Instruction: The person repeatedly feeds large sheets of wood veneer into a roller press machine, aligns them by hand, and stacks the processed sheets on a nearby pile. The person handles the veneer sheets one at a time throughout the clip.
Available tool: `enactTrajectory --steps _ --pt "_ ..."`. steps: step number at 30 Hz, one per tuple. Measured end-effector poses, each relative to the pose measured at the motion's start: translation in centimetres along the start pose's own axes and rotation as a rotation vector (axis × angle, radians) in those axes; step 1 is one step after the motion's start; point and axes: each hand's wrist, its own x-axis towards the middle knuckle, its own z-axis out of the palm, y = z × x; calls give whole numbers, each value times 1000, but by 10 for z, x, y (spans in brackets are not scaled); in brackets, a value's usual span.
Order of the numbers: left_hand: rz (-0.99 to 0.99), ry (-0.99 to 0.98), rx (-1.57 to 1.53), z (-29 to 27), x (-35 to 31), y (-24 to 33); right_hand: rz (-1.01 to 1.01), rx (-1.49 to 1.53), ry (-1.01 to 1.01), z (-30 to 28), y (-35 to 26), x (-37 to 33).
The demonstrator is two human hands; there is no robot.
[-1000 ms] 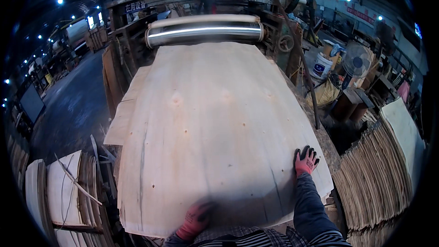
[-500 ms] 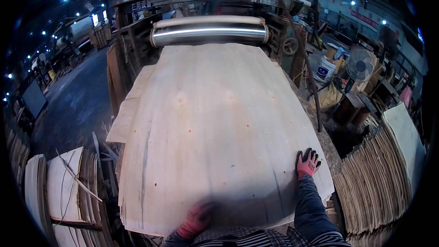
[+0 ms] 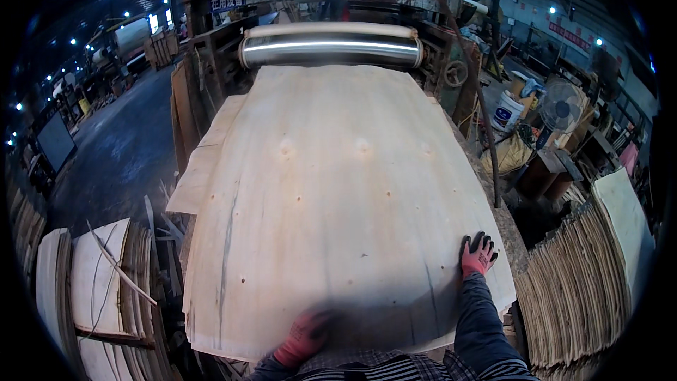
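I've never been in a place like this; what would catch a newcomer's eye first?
Probably the broad pale wood sheet filling the middle, with a shiny silvery roller beyond its far end. Next, the right hand, gloved in pink and black, spread near the sheet's right edge, and the blurred left hand by the near edge. At lower right is a stack of thin sheets.

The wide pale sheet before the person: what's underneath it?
Other pale sheets jut out from under the wide sheet along its left side. Everything farther in is covered, so how many layers there are, or what supports them, cannot be seen.
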Motion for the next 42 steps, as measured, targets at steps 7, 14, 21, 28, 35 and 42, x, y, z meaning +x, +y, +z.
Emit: enactTrajectory --steps 7,14,21,28,35,42 --pt "-50 15 -58 -4 2 10 -4 -26 18 4 4 1" --pt "-10 25 -26 -7 8 13 16 -22 3 4 2 2" --pt "11 42 -30 -8 11 14 8 -8 33 9 6 3" --pt "-2 44 -47 -8 11 15 9 -4 5 5 3 2" --pt "-34 38 -54 -12 13 22 0 -11 11 5 3 2" --pt "-24 31 -38 -6 8 12 -2 4 47 13 7 4"
